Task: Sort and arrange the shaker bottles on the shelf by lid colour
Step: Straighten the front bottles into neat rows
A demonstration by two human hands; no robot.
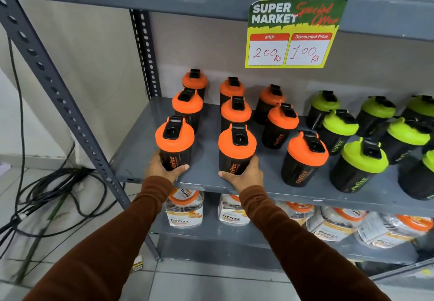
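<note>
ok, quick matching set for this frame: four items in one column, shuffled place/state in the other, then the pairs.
1. left hand
2. right hand
3. green-lid shakers
4. price sign

A. hangs from the upper shelf edge
B. grips the front shaker of the middle orange column
C. right part of the shelf
D. grips the front-left orange shaker

Pairs: 1-D, 2-B, 3-C, 4-A

Orange lids with black flip caps are being shown on the black shaker bottles [236, 150] at the left of the grey shelf [206, 181]; lime-green lids are being shown on the black bottles [359, 166] at the right. Brown sleeves [131, 230] are being worn. A green, yellow and red price sign [293, 32] is being displayed above.
</note>
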